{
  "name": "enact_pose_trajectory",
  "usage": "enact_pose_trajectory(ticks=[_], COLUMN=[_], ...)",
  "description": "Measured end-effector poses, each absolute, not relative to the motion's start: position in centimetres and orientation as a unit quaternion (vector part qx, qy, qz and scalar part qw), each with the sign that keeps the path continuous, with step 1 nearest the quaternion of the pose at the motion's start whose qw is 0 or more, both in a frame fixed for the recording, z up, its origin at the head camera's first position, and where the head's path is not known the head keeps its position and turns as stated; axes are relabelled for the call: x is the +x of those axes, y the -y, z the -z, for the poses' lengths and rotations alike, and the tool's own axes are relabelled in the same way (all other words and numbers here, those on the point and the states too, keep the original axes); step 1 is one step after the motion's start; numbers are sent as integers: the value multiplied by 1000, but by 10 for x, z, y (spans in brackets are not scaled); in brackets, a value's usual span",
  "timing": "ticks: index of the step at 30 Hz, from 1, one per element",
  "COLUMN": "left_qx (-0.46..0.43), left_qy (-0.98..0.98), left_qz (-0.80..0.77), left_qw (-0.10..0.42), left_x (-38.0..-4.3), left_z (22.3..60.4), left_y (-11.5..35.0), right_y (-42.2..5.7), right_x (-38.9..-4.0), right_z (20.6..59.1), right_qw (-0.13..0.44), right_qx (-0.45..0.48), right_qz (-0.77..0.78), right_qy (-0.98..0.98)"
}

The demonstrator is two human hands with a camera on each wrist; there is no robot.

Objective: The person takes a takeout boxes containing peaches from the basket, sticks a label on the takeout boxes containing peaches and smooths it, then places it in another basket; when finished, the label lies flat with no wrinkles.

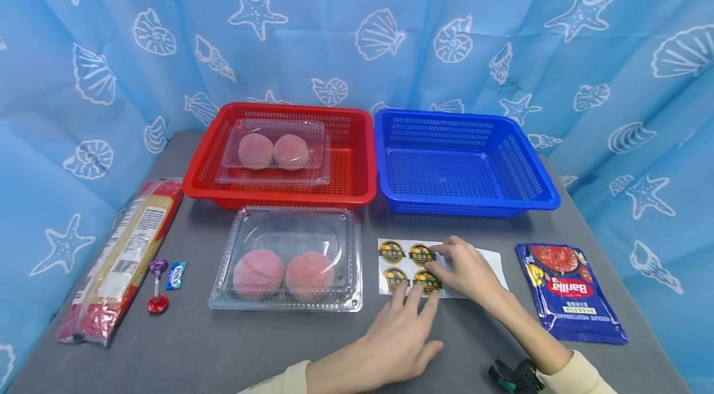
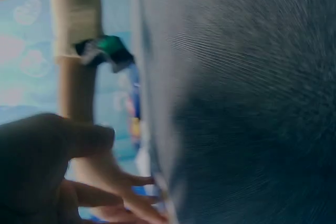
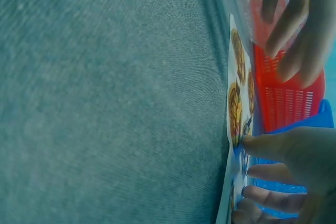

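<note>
A white sheet of round fruit stickers [image 1: 400, 259] lies on the table, black with gold and green print. My right hand [image 1: 465, 267] rests over its right half, thumb [image 3: 257, 142] and fingertips touching the paper beside the stickers. From the front, my left hand [image 1: 398, 338] reaches toward the lower edge, its fingers extended and fingertips close to the bottom stickers; nothing is held in it. In the right wrist view, the left hand hangs above the sheet with fingers spread. Left of the sheet, a clear lidded plastic box [image 1: 290, 227] holds two peaches [image 1: 258, 274].
Behind stand a red basket [image 1: 357, 186] with a second clear box of two peaches, and a blue basket [image 1: 468, 203]. A blue Barilla sauce pouch [image 1: 571, 292] lies right. At left are a long pasta packet [image 1: 125, 258], a lollipop [image 1: 157, 285] and a small blue-green packet [image 1: 175, 275].
</note>
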State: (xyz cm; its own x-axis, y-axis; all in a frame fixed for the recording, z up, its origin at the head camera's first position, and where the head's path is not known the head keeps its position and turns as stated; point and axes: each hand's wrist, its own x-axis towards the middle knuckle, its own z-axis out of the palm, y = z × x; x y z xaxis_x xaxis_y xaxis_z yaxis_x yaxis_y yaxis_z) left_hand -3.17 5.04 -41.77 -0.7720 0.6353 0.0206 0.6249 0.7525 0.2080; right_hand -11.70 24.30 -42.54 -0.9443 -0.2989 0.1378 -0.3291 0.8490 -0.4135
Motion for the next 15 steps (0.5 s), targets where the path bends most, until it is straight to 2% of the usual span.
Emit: enact_pose_trajectory(ticks=[6,15], left_qx=[280,273], left_qy=[-960,-962], left_qz=[-31,-9], left_qw=[-2,-23], left_x=[-44,-48], left_z=[439,441], left_y=[-61,-58], right_y=[-245,-245], right_x=[-117,-115], right_z=[429,427], right_qw=[49,52], right_qx=[164,133], right_qz=[-205,-190], right_qy=[964,971])
